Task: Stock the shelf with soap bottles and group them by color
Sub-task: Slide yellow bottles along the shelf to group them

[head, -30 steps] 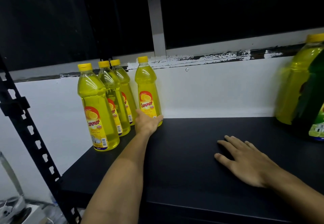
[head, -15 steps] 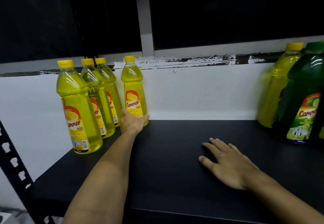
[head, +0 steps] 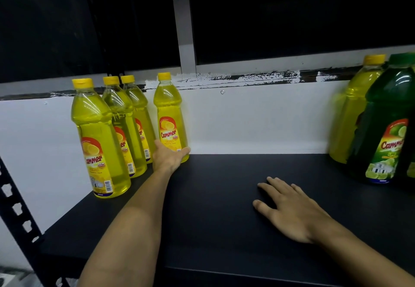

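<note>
- My left hand [head: 168, 157] curls its fingers round the base of a yellow bottle [head: 170, 116] at the wall.
- My right hand [head: 289, 209] lies flat, fingers straight, on the shelf [head: 224, 230].
- Three yellow bottles [head: 98, 138] stand just left; a green bottle [head: 386, 120] far right.

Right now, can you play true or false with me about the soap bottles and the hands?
1. The left hand touches a yellow bottle. True.
2. The right hand holds a green bottle. False: it lies flat on the shelf, holding nothing.
3. Four small yellow bottles stand at the left. True.
4. The green bottle stands among those small yellow ones. False: it stands far right, beside a big yellow bottle.
</note>
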The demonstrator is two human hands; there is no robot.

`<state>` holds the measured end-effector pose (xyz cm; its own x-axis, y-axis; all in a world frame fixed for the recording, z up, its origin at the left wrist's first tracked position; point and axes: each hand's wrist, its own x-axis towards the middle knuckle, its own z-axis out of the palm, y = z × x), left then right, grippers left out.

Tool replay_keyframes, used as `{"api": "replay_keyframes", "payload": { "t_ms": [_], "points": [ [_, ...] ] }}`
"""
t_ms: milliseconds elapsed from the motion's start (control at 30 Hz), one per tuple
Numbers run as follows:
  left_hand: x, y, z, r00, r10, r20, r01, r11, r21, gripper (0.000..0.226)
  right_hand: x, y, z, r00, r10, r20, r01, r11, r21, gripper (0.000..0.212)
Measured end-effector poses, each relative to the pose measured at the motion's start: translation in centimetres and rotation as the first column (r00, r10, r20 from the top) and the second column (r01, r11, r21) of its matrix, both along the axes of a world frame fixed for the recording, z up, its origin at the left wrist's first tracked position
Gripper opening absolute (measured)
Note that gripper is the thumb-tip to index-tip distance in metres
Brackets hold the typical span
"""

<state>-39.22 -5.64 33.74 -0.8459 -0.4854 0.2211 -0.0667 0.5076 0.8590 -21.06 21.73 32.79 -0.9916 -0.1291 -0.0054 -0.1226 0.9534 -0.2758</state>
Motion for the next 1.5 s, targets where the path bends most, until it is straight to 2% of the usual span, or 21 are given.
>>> {"api": "replay_keyframes", "payload": {
  "t_ms": [500,633,767,867,1033,1133,1233,1300,1367,1433,1500],
  "points": [
    [1.1,0.4,-0.2,1.000,-0.002,-0.007,0.002,1.000,0.006,0.094,-0.6,0.4,-0.7,1.000,0.007,-0.028,-0.008,1.000,-0.009,0.066],
    [4.0,0.9,-0.2,1.000,-0.009,-0.002,0.009,1.000,0.014,0.089,-0.5,0.4,-0.4,0.999,0.014,-0.039,-0.015,1.000,-0.025,0.065],
    [8.7,2.7,-0.1,0.999,-0.008,0.033,0.009,1.000,-0.025,0.095,-0.1,0.5,-0.3,0.995,-0.006,-0.103,-0.005,0.994,-0.107,0.063],
    [13.3,4.6,0.1,0.990,-0.112,0.080,0.121,0.985,-0.121,0.094,0.8,1.3,-0.2,0.981,-0.030,-0.189,-0.002,0.986,-0.164,0.046],
    [18.9,6.9,-0.6,0.927,-0.350,0.136,0.374,0.894,-0.246,0.092,4.4,4.3,0.1,0.968,-0.038,-0.248,-0.016,0.978,-0.210,0.028],
    [20.2,7.7,-1.2,0.881,-0.419,0.219,0.472,0.795,-0.380,0.086,6.5,7.8,0.3,0.900,-0.193,-0.390,0.068,0.948,-0.312,0.018],
    [20.4,8.1,-1.5,0.868,-0.427,0.251,0.496,0.752,-0.434,0.079,7.8,12.0,1.2,0.726,-0.462,-0.510,0.233,0.862,-0.450,0.018],
    [20.2,8.1,-1.5,0.863,-0.416,0.287,0.505,0.729,-0.462,0.076,8.3,14.4,2.2,0.611,-0.603,-0.513,0.344,0.786,-0.514,0.029],
    [19.9,8.0,-1.6,0.857,-0.402,0.322,0.515,0.684,-0.516,0.069,8.4,16.5,3.4,0.537,-0.719,-0.442,0.465,0.689,-0.555,0.046],
    [19.6,8.2,-1.6,0.855,-0.393,0.339,0.519,0.646,-0.560,0.062,8.2,18.2,4.2,0.490,-0.779,-0.391,0.540,0.623,-0.566,0.063],
    [19.5,8.4,-1.5,0.854,-0.381,0.355,0.521,0.622,-0.585,0.057,7.8,19.5,4.6,0.474,-0.792,-0.384,0.566,0.608,-0.556,0.076]
  ]
}}
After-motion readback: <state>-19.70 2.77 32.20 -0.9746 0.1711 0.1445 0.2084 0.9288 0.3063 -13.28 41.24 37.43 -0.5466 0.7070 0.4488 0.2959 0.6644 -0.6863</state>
